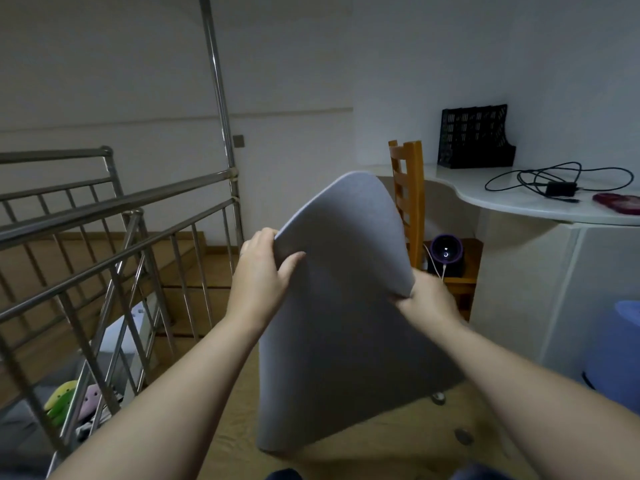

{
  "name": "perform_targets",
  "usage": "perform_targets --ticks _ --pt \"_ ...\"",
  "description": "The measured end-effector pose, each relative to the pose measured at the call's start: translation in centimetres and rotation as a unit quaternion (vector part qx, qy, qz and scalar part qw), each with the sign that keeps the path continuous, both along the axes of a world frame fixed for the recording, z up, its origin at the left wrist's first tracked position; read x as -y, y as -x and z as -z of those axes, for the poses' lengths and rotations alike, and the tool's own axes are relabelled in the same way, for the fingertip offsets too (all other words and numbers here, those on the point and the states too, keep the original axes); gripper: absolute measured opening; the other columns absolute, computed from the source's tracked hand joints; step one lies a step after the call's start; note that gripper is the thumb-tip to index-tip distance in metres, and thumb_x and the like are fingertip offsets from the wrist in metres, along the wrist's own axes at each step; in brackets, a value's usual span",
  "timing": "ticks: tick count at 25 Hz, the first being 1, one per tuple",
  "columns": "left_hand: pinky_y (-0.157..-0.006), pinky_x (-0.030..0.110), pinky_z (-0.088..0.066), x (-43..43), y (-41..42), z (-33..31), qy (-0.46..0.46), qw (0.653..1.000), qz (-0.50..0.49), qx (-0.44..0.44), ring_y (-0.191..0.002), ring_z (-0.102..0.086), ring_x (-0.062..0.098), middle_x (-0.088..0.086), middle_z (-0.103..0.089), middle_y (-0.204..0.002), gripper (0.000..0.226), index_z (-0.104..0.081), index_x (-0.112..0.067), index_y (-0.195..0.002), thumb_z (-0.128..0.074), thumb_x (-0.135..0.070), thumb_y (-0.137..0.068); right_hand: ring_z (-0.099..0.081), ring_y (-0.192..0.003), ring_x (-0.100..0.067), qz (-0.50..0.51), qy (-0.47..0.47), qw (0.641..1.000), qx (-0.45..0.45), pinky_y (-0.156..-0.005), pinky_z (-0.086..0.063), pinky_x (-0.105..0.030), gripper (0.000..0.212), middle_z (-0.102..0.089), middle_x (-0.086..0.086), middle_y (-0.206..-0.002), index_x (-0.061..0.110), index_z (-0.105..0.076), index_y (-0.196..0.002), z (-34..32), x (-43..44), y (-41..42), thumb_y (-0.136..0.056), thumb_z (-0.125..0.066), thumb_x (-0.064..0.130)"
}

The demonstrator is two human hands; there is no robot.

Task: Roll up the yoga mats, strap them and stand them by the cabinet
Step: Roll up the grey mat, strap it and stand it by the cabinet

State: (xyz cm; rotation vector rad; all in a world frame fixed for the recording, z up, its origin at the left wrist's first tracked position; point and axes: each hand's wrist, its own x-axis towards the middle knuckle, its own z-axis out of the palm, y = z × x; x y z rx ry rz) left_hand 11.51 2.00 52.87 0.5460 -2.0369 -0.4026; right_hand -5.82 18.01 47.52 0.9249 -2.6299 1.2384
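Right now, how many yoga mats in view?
1. The grey yoga mat is held up mid-frame, left hand gripping its left edge, right hand its right. Others may be hidden.

Grey yoga mat [339, 306], unrolled, held up off the floor, top edge curling forward

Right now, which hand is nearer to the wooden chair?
Right. The right hand grips the right edge of the grey yoga mat, close beside the wooden chair. The left hand grips the left edge, the mat's width farther from the chair.
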Motion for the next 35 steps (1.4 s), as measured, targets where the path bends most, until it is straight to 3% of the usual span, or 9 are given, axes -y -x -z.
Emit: perform_targets --ticks 6,11,18,21,24,27,30,33,35 --pt "-0.073 0.025 -0.037 0.4 -0.7 -1.5 -0.021 0.999 -0.009 -0.027 -0.096 -0.052 0.019 0.001 -0.055 -0.099 0.021 -0.048 -0.014 -0.102 -0.063 -0.024 -0.090 -0.057 -0.097 -0.030 0.017 -0.059 0.949 -0.311 -0.093 -0.040 -0.040 0.026 -0.062 -0.009 -0.097 0.012 -0.061 -0.104 -7.3 -0.7 -0.1 -0.080 -0.067 0.006" --pt "-0.078 0.029 -0.043 1.4 -2.4 3.1 -0.095 0.988 -0.038 0.114 -0.107 -0.059 0.026 0.007 -0.063 -0.117 0.033 -0.051 -0.016 -0.123 -0.060 -0.019 -0.091 -0.060 -0.087 -0.031 -0.009 -0.121 0.889 -0.442 -0.095 -0.042 -0.048 0.028 -0.065 -0.009 -0.085 0.012 -0.062 -0.086 -7.8 0.2 0.7 -0.066 -0.078 0.002" --pt "-0.055 0.025 -0.038 2.6 -4.2 5.8 -0.164 0.954 -0.098 0.232 -0.072 -0.054 0.018 0.008 -0.058 -0.090 0.014 -0.052 -0.013 -0.095 -0.048 -0.002 -0.086 -0.061 -0.077 -0.029 -0.093 -0.153 0.858 -0.481 -0.085 -0.048 -0.043 0.025 -0.065 -0.009 -0.078 0.012 -0.065 -0.080 -4.7 0.6 -1.5 -0.064 -0.077 -0.004" --pt "-0.058 0.023 -0.039 3.2 -5.8 4.8 -0.154 0.918 -0.061 0.360 -0.070 -0.052 0.014 0.003 -0.055 -0.081 0.017 -0.052 -0.017 -0.081 -0.047 -0.003 -0.090 -0.062 -0.088 -0.028 -0.118 -0.185 0.852 -0.476 -0.100 -0.041 -0.047 0.022 -0.067 -0.008 -0.087 0.013 -0.066 -0.087 -3.0 0.9 -2.3 -0.074 -0.071 -0.004" --pt "-0.079 0.031 -0.050 3.8 -7.4 3.9 -0.192 0.840 -0.024 0.507 -0.095 -0.060 0.023 0.009 -0.062 -0.103 0.018 -0.062 -0.012 -0.103 -0.051 -0.004 -0.090 -0.056 -0.109 -0.025 -0.148 -0.252 0.846 -0.446 -0.113 -0.025 -0.044 0.026 -0.065 -0.006 -0.110 0.016 -0.064 -0.107 -1.6 1.4 -3.0 -0.086 -0.061 0.000" --pt "-0.094 0.038 -0.050 3.9 -8.4 3.2 -0.159 0.742 -0.018 0.651 -0.108 -0.058 0.024 0.007 -0.059 -0.125 0.034 -0.059 -0.013 -0.126 -0.056 -0.007 -0.092 -0.056 -0.109 -0.026 -0.180 -0.288 0.820 -0.460 -0.114 -0.023 -0.046 0.028 -0.065 -0.006 -0.108 0.016 -0.063 -0.106 -0.7 1.9 -3.7 -0.084 -0.062 -0.001" --pt "-0.102 0.042 -0.044 3.3 -9.5 1.1 -0.242 0.745 0.035 0.621 -0.094 -0.057 0.012 -0.003 -0.066 -0.108 0.029 -0.064 -0.019 -0.117 -0.051 -0.007 -0.095 -0.057 -0.100 -0.024 -0.238 -0.287 0.796 -0.477 -0.114 -0.024 -0.049 0.020 -0.063 -0.004 -0.097 0.017 -0.063 -0.097 0.0 2.2 -4.4 -0.083 -0.063 0.001" --pt "-0.108 0.047 -0.037 1.8 -8.9 -0.9 -0.395 0.778 0.128 0.472 -0.109 -0.060 0.017 0.002 -0.063 -0.123 0.035 -0.051 -0.024 -0.134 -0.045 -0.021 -0.100 -0.051 -0.106 -0.022 -0.266 -0.340 0.772 -0.467 -0.118 -0.013 -0.046 0.019 -0.058 -0.002 -0.105 0.018 -0.058 -0.106 1.1 2.7 -5.4 -0.091 -0.055 0.006" --pt "-0.105 0.045 -0.040 0.0 -7.1 -1.2 -0.325 0.789 0.130 0.505 -0.116 -0.057 0.022 0.002 -0.057 -0.130 0.049 -0.043 -0.022 -0.141 -0.043 -0.045 -0.098 -0.049 -0.107 -0.022 -0.276 -0.348 0.767 -0.463 -0.118 -0.012 -0.047 0.020 -0.058 -0.004 -0.107 0.017 -0.057 -0.108 1.6 3.2 -6.1 -0.092 -0.054 0.005"
